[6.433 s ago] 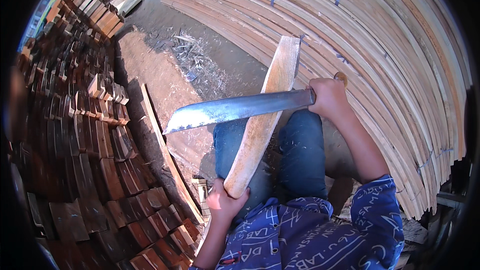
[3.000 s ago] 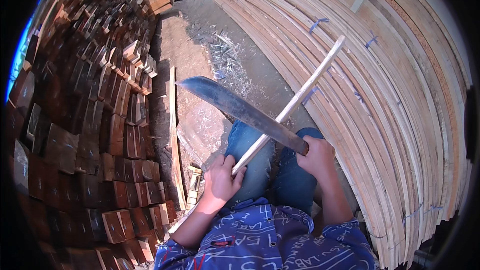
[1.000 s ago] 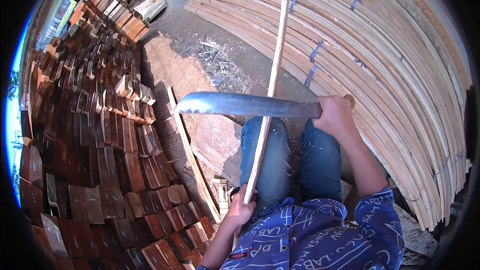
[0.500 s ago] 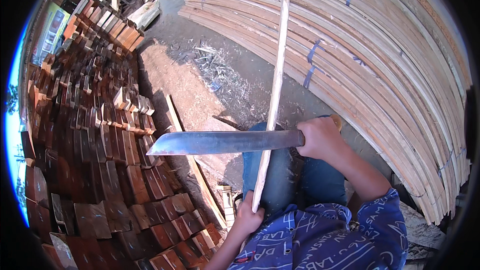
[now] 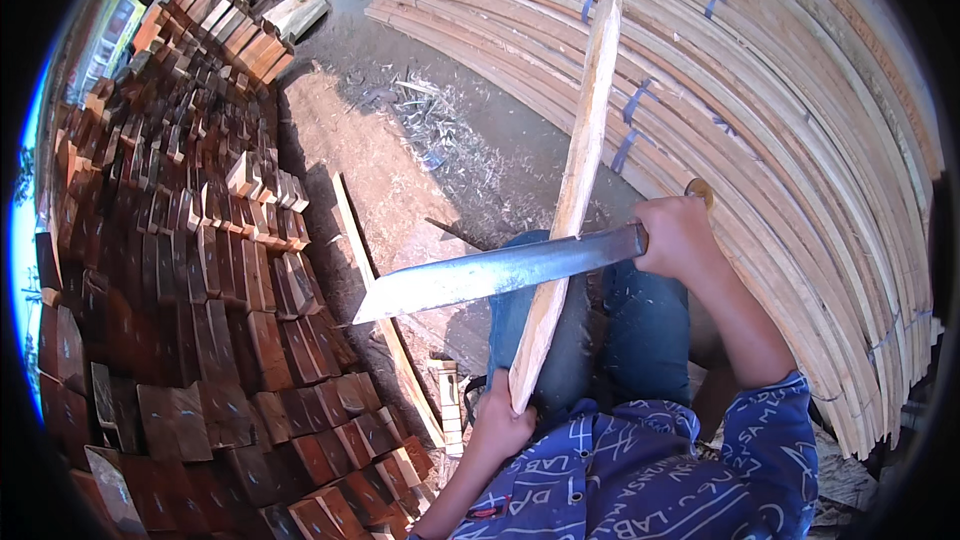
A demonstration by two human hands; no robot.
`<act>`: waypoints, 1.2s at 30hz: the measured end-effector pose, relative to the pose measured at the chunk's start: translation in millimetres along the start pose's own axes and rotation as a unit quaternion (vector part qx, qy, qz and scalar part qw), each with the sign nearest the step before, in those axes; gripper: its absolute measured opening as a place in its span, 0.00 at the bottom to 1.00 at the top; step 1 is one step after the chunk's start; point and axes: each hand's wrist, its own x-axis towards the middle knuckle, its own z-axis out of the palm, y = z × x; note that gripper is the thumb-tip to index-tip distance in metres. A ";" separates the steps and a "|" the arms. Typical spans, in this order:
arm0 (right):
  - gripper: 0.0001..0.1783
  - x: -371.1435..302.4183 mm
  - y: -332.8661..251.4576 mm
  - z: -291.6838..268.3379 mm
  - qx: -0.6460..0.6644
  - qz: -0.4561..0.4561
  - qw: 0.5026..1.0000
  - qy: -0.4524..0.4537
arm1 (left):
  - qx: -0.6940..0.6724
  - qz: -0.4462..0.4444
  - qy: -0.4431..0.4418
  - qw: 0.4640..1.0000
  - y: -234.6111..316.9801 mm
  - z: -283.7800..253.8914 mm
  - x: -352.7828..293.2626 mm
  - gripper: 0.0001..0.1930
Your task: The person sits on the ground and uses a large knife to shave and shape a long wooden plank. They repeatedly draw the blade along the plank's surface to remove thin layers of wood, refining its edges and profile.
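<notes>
My left hand is closed round the lower end of a long pale wooden strip, which slants up and away from my lap. In my right hand is the handle of a machete, its butt end showing beyond my fist. The broad steel blade lies across the strip, above my knees, with its tip pointing left. I cannot tell whether the edge bites into the wood. Part of the strip's middle is hidden behind the blade.
Stacked reddish-brown wood blocks rise on the left. Bundles of long pale strips, tied with blue bands, lie on the right. Wood shavings litter the ground ahead. Another narrow strip lies beside the blocks.
The strip has turned to show a wider face, and its far end has shifted right. My right hand has moved up and right, tilting the machete so its tip points lower.
</notes>
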 end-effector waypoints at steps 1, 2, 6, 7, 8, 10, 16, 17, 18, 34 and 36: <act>0.10 -1.0 5.6 -2.4 -0.007 -0.001 1.000 0.021 | -0.007 -0.001 -0.002 1.000 1.1 -1.6 0.5 0.19; 0.10 0.4 16.9 -10.8 -0.029 0.065 0.997 0.034 | -0.003 0.002 -0.005 1.000 -2.0 -2.3 -0.5 0.19; 0.12 3.6 67.3 -34.5 0.040 0.246 0.965 0.088 | 0.032 0.011 0.021 0.999 -9.6 2.1 1.1 0.22; 0.12 3.6 67.7 -33.7 0.038 0.231 0.968 0.085 | 0.037 0.009 0.016 0.999 -10.6 2.5 2.6 0.22; 0.12 -0.9 64.5 -32.7 0.035 0.217 0.972 0.083 | 0.042 0.006 0.012 0.999 -11.1 2.7 4.0 0.23; 0.12 -10.7 57.9 -27.8 0.023 0.206 0.976 0.064 | 0.051 0.002 0.002 0.999 -8.8 2.6 5.8 0.23; 0.11 -17.2 0.9 -5.6 0.034 0.065 0.997 0.005 | 0.069 0.016 0.025 0.997 -0.2 6.6 3.5 0.22; 0.11 -14.5 -10.1 -5.0 0.035 0.043 0.998 -0.021 | 0.076 0.021 0.035 0.996 -0.2 7.3 2.9 0.22; 0.11 -11.4 -21.4 -6.9 0.035 0.020 0.998 -0.048 | 0.082 0.025 0.045 0.995 -0.7 7.9 2.0 0.22; 0.10 -11.7 -33.0 -0.2 -0.020 -0.050 0.996 -0.069 | 0.114 0.050 0.083 0.989 -6.2 15.5 2.6 0.23; 0.10 -4.0 -9.7 -0.5 -0.056 -0.044 0.997 -0.001 | 0.129 0.045 0.086 0.987 -8.7 17.0 3.6 0.24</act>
